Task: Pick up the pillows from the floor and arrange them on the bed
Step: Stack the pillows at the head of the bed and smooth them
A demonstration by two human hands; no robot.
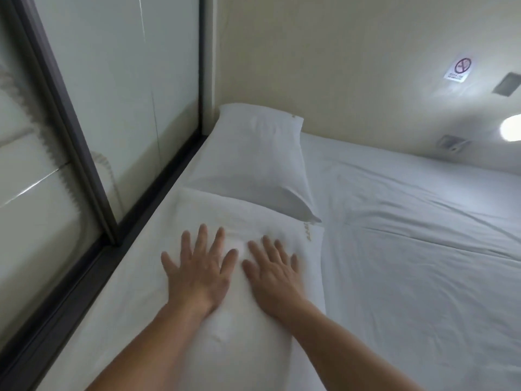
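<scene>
Both pillows (248,165) plain white; bed sheet (408,235) white; wall (338,66) cream; window frame (84,165) dark grey.

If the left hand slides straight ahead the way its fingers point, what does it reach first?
Probably the far pillow. The left hand lies flat on the near pillow, fingers pointing toward the wall. Ahead is more of the near pillow, then the far pillow's edge overlapping it. Depth is hard to judge here.
</scene>
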